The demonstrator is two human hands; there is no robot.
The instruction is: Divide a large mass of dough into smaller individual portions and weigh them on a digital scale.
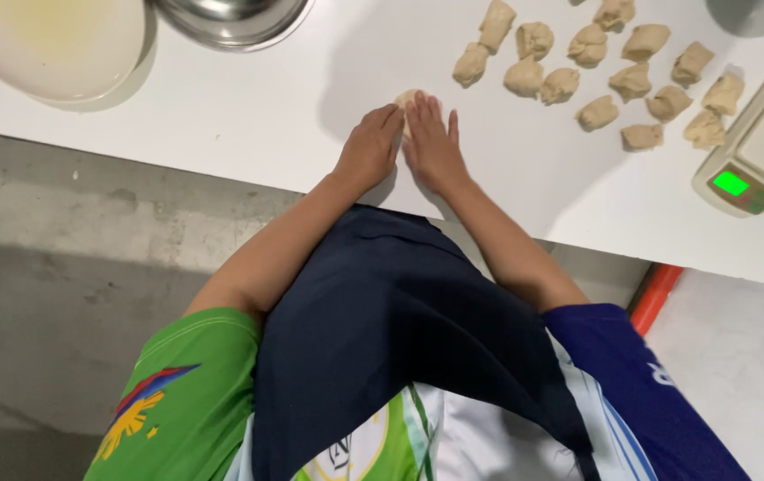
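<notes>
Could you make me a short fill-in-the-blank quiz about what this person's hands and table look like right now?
1. The left hand and right hand cup one dough piece on the ____ table.
2. The cut dough pieces lie to the person's ____.
3. The kitchen scale has a lit ____ display.
4. The metal bowl sits beside a ____ bowl.

Missing words: white; right; green; cream

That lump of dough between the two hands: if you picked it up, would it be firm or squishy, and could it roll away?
The dough piece, cupped by the left hand and right hand, is probably soft. The cut pieces nearby show torn, dented shapes. It looks matte, so likely slightly tacky and unlikely to roll far on the white table.
</notes>
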